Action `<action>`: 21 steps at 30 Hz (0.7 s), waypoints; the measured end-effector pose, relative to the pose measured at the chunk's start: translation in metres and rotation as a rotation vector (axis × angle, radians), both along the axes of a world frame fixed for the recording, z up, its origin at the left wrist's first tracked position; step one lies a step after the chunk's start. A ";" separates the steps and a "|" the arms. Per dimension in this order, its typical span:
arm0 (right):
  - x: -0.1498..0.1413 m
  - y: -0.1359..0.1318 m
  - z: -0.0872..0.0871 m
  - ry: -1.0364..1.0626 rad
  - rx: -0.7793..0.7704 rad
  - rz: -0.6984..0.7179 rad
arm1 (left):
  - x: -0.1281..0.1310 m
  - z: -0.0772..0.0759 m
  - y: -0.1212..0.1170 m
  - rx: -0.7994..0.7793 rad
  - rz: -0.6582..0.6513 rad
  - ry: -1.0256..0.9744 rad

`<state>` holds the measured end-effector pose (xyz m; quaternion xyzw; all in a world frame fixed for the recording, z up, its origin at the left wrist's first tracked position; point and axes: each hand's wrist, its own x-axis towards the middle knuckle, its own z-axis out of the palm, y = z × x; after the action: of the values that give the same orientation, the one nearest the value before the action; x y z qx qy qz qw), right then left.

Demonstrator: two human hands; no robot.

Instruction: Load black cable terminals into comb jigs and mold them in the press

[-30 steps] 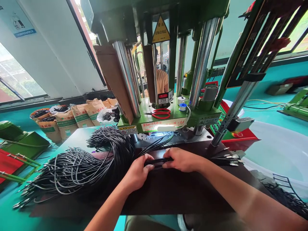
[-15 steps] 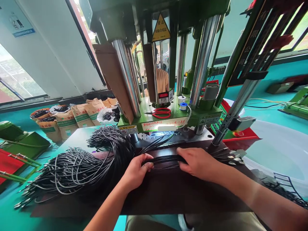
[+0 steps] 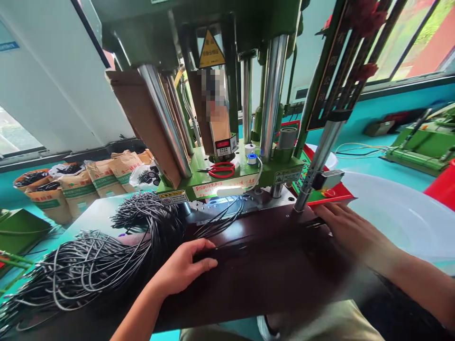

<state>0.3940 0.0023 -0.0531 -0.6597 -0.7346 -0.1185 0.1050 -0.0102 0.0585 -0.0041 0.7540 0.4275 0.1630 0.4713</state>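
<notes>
A thin bundle of black cables [image 3: 249,241] lies stretched across the dark brown worktop [image 3: 270,284] in front of the green press. My left hand [image 3: 185,267] presses down on the bundle's left end, its fingers curled over it. My right hand [image 3: 350,232] is at the worktop's right edge by the metal post, fingers together on the bundle's right end; the thumb is hidden. A large pile of black cables with metal tips [image 3: 99,260] lies just left of my left hand.
The green press [image 3: 227,182] with steel columns stands right behind the worktop; red scissors [image 3: 222,169] and small tape rolls [image 3: 250,154] rest on its base. A white basin [image 3: 401,213] is at the right. Paper sacks [image 3: 78,187] stand on the floor at left.
My right hand slid to the right along the cable bundle, from beside the left hand to the worktop's right edge. The left hand stayed put. The view shifted right.
</notes>
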 end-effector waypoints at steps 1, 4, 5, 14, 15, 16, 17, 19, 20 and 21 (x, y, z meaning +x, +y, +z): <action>-0.003 0.001 0.002 0.028 -0.032 0.044 | 0.002 0.009 -0.004 -0.038 -0.054 0.008; -0.023 0.000 0.006 0.103 -0.104 0.250 | 0.025 0.026 -0.026 -0.287 -0.321 0.001; -0.034 -0.002 0.005 0.103 -0.098 0.343 | 0.039 0.025 -0.037 -0.409 -0.409 -0.019; -0.074 0.005 0.007 0.615 -0.176 0.491 | 0.140 -0.057 -0.095 -1.094 0.192 -0.714; -0.071 0.008 0.010 0.834 -0.202 0.407 | 0.138 -0.060 -0.095 -1.084 0.195 -0.724; -0.070 0.010 0.012 1.046 -0.230 0.339 | 0.135 -0.062 -0.094 -1.082 0.182 -0.729; -0.071 0.009 0.014 1.206 -0.281 0.299 | 0.133 -0.063 -0.093 -1.084 0.169 -0.731; -0.084 0.003 0.017 1.301 -0.414 0.287 | 0.131 -0.065 -0.092 -1.082 0.167 -0.754; -0.093 -0.003 0.017 1.238 -0.472 0.314 | 0.132 -0.066 -0.091 -1.076 0.178 -0.781; -0.102 -0.009 0.017 1.151 -0.486 0.344 | 0.134 -0.066 -0.090 -1.066 0.193 -0.812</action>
<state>0.2916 -0.0068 -0.0360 -0.4956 -0.6619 0.4425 0.3471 0.1239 -0.0320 -0.0696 0.2558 0.3037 0.2416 0.8854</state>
